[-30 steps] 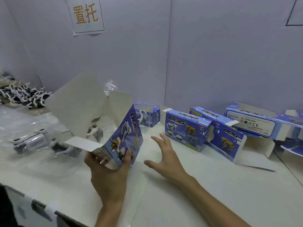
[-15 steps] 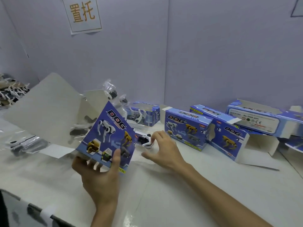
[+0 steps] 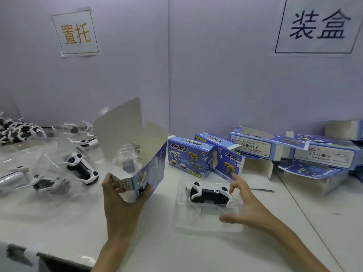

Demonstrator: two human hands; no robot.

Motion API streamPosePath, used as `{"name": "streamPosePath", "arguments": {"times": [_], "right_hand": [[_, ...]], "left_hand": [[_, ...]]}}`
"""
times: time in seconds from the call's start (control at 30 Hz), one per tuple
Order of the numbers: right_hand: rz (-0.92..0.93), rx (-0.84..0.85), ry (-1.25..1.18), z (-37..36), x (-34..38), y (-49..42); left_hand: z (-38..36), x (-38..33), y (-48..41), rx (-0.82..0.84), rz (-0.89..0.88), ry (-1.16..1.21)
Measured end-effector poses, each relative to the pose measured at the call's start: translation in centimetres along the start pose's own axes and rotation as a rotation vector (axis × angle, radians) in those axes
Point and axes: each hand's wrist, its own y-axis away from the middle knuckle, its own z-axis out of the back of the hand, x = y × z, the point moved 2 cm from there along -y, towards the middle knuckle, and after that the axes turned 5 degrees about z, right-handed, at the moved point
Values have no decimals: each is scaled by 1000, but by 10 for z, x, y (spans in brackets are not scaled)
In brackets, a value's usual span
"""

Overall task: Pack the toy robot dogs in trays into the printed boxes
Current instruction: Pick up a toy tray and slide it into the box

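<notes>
Here, the left hand (image 3: 121, 201) grips the lower corner of an open blue printed cardboard box (image 3: 153, 171), its flaps raised. The right hand (image 3: 249, 207) is spread at the end of a clear plastic tray (image 3: 208, 220) holding a black-and-white toy robot dog (image 3: 210, 193), in the middle of the white surface (image 3: 176, 250). More printed boxes (image 3: 188, 156) line its far edge.

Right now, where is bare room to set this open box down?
Bare table near the front edge, between left hand and right hand, below the tray; also right of that hand, short of the printed boxes. Crowded: trayed dogs at left, boxes at back.
</notes>
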Motion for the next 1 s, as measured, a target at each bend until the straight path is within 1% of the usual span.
{"name": "streamPosePath", "arguments": {"times": [0.1,0.2,0.3,0.37,0.47,0.53,0.6,0.73,0.9,1.0], "right_hand": [[-21,-38,-42,0,4,-3],[-22,-99,-151,9,7,4],[-47,-108,-447,27,8,10],[-31,-92,-605,39,7,12],[-2,-68,-820,46,8,13],[22,-87,-920,48,9,13],[62,-104,-963,49,12,11],[108,-146,-912,44,20,10],[102,-354,-626,38,26,11],[112,-409,-495,26,29,11]], "left_hand": [[-8,-3,10,23,-53,-148],[-3,-4,12,-16,-182,-340],[2,-6,13,10,-180,-297],[2,-8,15,45,-195,-256],[-1,-11,18,93,-285,-264],[-3,-14,20,125,-338,-281],[-5,-17,20,150,-389,-312],[-8,-25,23,218,-478,-367],[-8,-28,26,262,-556,-457],[-9,-27,26,264,-599,-503]]}}
